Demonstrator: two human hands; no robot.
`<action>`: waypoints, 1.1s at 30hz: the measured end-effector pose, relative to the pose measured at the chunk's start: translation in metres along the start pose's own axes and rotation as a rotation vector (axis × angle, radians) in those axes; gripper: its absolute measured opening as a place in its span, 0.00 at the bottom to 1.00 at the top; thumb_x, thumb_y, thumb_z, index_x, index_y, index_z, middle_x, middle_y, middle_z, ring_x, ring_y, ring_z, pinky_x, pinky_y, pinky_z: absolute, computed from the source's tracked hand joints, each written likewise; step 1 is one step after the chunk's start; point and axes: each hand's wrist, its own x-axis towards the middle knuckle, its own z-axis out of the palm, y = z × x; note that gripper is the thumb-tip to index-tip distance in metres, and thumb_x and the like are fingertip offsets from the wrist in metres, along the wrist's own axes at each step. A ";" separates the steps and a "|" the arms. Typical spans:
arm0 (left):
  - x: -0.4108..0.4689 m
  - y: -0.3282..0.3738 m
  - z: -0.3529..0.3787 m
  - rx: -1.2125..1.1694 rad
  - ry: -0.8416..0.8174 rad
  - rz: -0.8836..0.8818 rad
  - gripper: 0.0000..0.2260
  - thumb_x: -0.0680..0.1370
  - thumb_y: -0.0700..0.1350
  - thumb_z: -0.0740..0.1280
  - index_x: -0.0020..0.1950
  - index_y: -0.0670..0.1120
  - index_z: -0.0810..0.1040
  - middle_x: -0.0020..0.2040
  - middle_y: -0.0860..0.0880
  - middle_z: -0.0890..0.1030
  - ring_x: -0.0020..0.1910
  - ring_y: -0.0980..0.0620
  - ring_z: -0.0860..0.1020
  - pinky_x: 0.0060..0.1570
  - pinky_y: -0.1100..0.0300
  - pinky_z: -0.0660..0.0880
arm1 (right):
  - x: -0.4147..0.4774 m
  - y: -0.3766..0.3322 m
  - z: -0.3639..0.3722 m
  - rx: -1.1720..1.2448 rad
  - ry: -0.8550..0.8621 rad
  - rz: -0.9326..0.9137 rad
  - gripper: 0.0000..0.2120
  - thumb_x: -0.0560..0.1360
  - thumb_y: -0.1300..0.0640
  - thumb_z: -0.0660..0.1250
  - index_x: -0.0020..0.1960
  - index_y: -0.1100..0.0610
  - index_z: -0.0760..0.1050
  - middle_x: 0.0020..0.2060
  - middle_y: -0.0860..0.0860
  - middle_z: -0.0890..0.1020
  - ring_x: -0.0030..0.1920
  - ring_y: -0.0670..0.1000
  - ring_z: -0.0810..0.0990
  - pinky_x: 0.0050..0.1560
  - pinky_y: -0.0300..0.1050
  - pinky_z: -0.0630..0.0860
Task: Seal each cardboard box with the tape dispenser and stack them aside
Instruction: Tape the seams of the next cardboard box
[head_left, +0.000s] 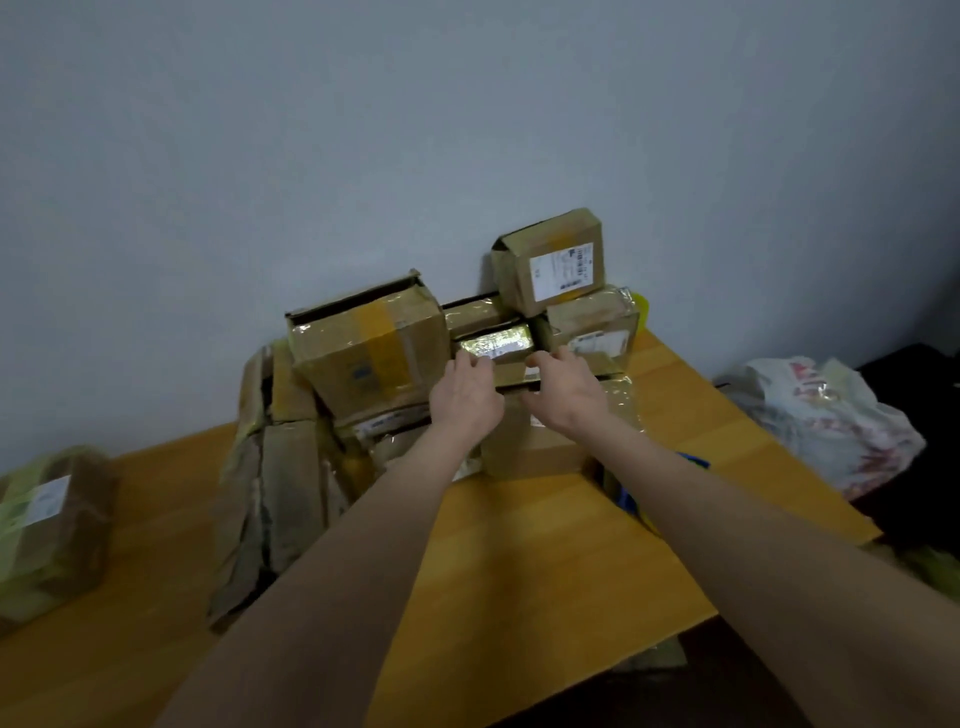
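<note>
Hands on the small taped box (498, 344)

Head view: our left hand (467, 389) and right hand (563, 387) reach across the wooden table (519, 571) to a pile of cardboard boxes set against the grey wall (363, 130). Each grip is closed on the small taped box. The left hand's fingers curl over its left end and the right hand's over its right end. That box lies flat in the middle of the pile, its top shiny with clear tape. It sits between the large box (363, 353) on its left and a tape-wrapped box (592, 322) on its right.

The large box tilts, and its rear flap stands open. A box with a white label (550, 260) sits tilted on top at the right, resting on the tape-wrapped box. A plain box (530, 449) stands on the table just beneath our hands, at the front of the pile. Flattened cardboard (285, 478) leans against the pile's left side.

Well apart, near the table's left end, sits a greenish-taped box (57, 525) with a white label. A blue object (627, 500) shows just behind our right forearm; we cannot tell what it is. A crumpled plastic bag (821, 421) lies beyond the table's right edge.
</note>
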 end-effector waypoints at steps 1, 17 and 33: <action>0.006 0.010 0.006 -0.003 -0.011 0.008 0.20 0.78 0.45 0.64 0.70 0.47 0.68 0.67 0.45 0.67 0.64 0.47 0.69 0.51 0.55 0.74 | 0.005 0.010 -0.002 -0.001 -0.004 0.007 0.25 0.77 0.49 0.66 0.72 0.53 0.66 0.68 0.55 0.67 0.68 0.57 0.67 0.63 0.53 0.71; 0.116 0.138 0.085 -0.047 -0.105 0.164 0.19 0.78 0.43 0.62 0.69 0.47 0.68 0.68 0.47 0.67 0.66 0.48 0.67 0.49 0.54 0.74 | 0.098 0.161 -0.034 -0.007 -0.046 0.135 0.23 0.77 0.52 0.64 0.71 0.53 0.68 0.67 0.55 0.70 0.66 0.57 0.70 0.65 0.52 0.70; 0.064 0.206 0.113 -0.046 0.034 -0.270 0.12 0.78 0.45 0.61 0.61 0.44 0.71 0.62 0.45 0.70 0.55 0.47 0.74 0.44 0.54 0.73 | 0.098 0.256 -0.026 -0.074 -0.548 -0.214 0.31 0.67 0.38 0.73 0.63 0.54 0.73 0.58 0.53 0.78 0.57 0.55 0.77 0.55 0.52 0.76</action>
